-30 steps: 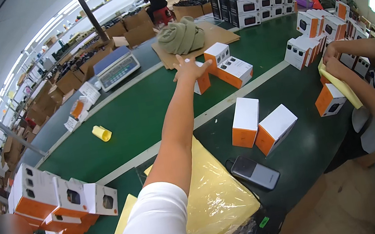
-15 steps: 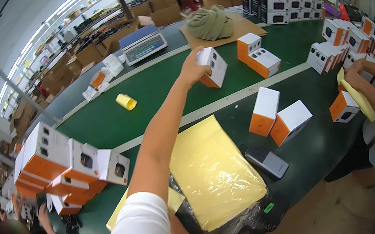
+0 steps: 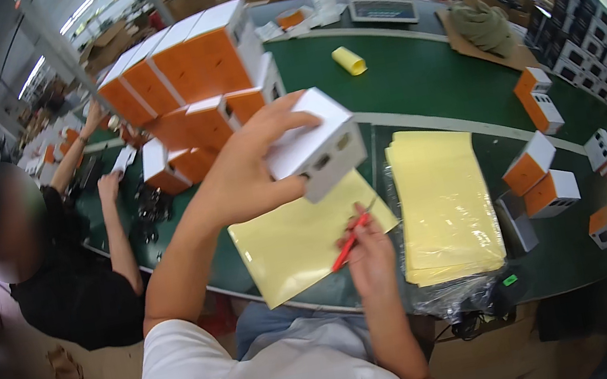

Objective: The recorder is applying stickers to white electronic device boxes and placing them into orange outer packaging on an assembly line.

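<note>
My left hand (image 3: 251, 166) grips a white carton (image 3: 333, 152) by its sides, with printed pictures on the side facing right. The carton is raised and tilted above a yellow sheet (image 3: 284, 265) lying on the dark green table. Lower and to the right, my right hand (image 3: 371, 254) is closed around a slim red-handled tool (image 3: 346, 245) with a thin tip; its exact kind is unclear. A pile of yellow sheets (image 3: 443, 206) on clear plastic lies right of that hand.
White and orange cartons (image 3: 193, 55) are stacked at the left, beside a co-worker in black (image 3: 78, 283). More cartons (image 3: 553, 192) stand at the right, next to a grey device (image 3: 518, 222). A yellow roll (image 3: 349, 60) lies on the green belt (image 3: 414, 82).
My left hand has brought the carton from the far green belt back toward me, over the yellow sheet. My view has swung left, and my right hand with the red tool now shows.
</note>
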{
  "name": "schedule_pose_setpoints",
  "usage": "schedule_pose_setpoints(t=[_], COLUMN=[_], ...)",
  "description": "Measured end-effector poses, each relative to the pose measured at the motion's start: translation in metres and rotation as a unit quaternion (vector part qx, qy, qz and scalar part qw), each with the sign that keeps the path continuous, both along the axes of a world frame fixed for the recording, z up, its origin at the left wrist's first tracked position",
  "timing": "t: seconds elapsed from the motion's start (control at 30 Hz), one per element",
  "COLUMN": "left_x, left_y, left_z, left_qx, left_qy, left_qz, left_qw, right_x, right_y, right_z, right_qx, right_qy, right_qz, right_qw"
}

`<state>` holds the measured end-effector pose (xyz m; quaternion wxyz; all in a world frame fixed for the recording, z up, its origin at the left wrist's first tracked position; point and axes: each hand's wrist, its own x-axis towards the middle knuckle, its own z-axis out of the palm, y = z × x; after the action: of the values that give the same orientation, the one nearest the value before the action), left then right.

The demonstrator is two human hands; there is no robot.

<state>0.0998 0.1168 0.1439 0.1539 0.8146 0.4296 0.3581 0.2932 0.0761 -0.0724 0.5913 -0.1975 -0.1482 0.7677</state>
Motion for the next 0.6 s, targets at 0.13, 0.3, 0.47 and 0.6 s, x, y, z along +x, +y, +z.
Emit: schedule_pose_setpoints(t=[0.13,0.3,0.47,0.6], left_x=[-0.081,-0.138,-0.161,-0.118], left_y=[-0.046,-0.057,-0.055,-0.067], left_z=[-0.033,-0.084,-0.107,-0.106], left_qx=[-0.048,-0.083,0.001,0.101], left_qy=[0.055,0.046,0.092,0.119], left_qz=[0.155,0.205,0.167,0.034], left_qw=[0.985,0.974,0.982,0.987], right_x=[0.016,-0.001,-0.006,-0.001], right_y=[-0.012,-0.028,-0.067,-0.079], right_z=[0.028,0.054,0.063,0.066], right_qx=[0.076,0.395,0.363,0.267], right_qy=[-0.232,-0.767,-0.780,-0.725], right_qz=[-0.038,0.006,0.063,0.074], right_qw=[0.969,0.506,0.506,0.631])
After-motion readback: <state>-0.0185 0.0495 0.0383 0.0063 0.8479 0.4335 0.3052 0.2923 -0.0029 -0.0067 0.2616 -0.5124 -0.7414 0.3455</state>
